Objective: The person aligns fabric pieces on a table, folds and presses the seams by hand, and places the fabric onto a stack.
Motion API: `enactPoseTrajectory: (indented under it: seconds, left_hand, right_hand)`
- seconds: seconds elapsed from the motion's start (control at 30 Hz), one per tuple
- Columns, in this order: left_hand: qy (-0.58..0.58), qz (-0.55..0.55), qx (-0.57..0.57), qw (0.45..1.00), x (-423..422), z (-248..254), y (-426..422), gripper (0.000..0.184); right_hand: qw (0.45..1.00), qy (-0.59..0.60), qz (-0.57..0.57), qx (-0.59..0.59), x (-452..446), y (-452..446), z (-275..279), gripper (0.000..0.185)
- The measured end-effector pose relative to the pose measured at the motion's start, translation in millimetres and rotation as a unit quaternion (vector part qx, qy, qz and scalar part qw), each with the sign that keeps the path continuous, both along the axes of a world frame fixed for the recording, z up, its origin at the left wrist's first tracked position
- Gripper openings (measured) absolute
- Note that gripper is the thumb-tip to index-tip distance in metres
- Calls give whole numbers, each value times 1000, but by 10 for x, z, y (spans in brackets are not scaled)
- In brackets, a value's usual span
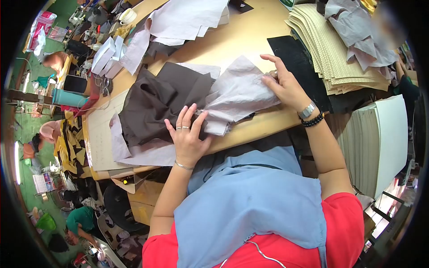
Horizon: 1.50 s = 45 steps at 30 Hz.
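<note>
On the wooden table lie crumpled dark brown fabric (156, 100) and a pale grey-lilac cloth (241, 89), side by side and overlapping in the middle. My left hand (190, 134) rests where the two meet, its fingers spread over the dark fabric's lower right part. At the pale cloth's right edge, my right hand (286, 85) has its index finger stretched out and its thumb apart; the other fingers are curled at the cloth's corner, which they seem to grip. More pale cloth (147, 152) shows under the dark pile.
Pale sheets (187, 20) lie at the table's far side. A stack of cream textured sheets (330, 53) stands at the right, beside black material (299, 67). Below it is a thick white stack (375, 143). People at work show at the far left, one in green (80, 221).
</note>
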<state>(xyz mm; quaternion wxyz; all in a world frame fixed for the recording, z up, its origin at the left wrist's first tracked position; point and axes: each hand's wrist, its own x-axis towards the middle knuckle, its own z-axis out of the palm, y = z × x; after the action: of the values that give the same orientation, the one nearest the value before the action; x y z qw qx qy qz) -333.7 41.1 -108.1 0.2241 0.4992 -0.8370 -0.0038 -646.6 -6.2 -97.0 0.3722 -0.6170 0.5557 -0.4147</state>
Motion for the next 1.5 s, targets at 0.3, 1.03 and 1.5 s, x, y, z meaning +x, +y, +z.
enactPoseTrajectory:
  seconds: [0.3, 1.03, 1.5]
  left_hand:
    - [78, -16, 12, 997, 200, -49, 105, 35]
    - [-44, -162, 23, 985, -55, -17, -40, 35]
    - [30, -150, 35, 988, -198, 20, 85, 41]
  right_hand:
    - [967, 117, 174, -142, -18, -118, 294, 44]
    - [887, 313, 89, -327, -343, 763, -295, 18]
    - [945, 132, 117, -276, -155, 430, 329, 26]
